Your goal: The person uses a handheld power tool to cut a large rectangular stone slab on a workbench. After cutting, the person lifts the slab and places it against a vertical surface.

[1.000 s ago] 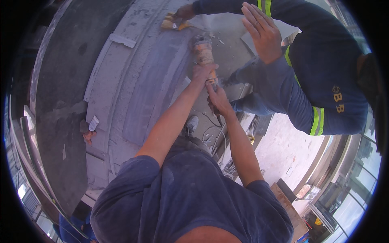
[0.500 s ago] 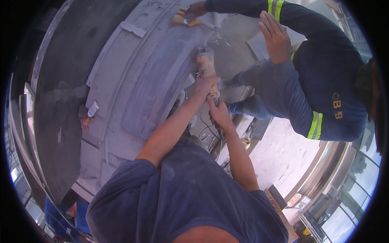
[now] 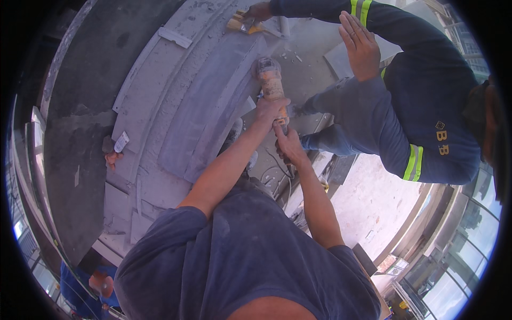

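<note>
The angle grinder [image 3: 272,88] is dusty orange along its body, with a grey head. The curved slab [image 3: 205,106] to its left is plain bluish grey; the ledge [image 3: 152,85] beyond that is paler, powdery grey. At far left, a panel [image 3: 80,128] is mottled charcoal. The near T-shirt [image 3: 245,250] is faded navy. On the right, a navy work top [image 3: 432,106] carries gold lettering [image 3: 441,143] and lime bands [image 3: 414,162] striped with silver. The far flat brush [image 3: 240,23] has yellow bristles.
</note>
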Demonstrator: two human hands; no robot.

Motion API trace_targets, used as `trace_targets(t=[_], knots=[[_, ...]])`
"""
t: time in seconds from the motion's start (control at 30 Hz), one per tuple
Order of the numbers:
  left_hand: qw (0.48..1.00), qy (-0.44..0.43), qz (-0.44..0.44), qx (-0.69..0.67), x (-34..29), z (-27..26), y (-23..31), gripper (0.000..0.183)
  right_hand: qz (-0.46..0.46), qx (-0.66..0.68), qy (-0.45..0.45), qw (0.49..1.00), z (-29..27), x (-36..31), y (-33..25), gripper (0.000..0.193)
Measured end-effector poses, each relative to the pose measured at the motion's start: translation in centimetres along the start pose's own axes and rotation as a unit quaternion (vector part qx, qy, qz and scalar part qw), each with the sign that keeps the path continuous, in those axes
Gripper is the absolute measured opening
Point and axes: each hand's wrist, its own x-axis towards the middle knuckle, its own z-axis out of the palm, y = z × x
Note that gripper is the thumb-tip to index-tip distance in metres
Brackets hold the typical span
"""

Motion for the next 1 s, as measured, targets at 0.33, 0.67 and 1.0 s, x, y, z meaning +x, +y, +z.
trace_targets(t=[0.33,0.67,1.0], knots=[[1.000,0.009,0.016,0.012,2.1,0.8,0.1,0.041,0.013,0.020,-0.020,1.000,-1.0,0.3,-2.1,0.076],[0.999,0.022,0.009,0.039,3.9,1.1,-0.1,0.052,-0.002,0.031,-0.025,0.999,-1.3,1.2,-2.4,0.070],[0.999,0.026,0.010,0.043,4.1,1.9,0.4,0.055,0.014,0.040,-0.017,0.999,-1.8,2.1,-2.5,0.064]])
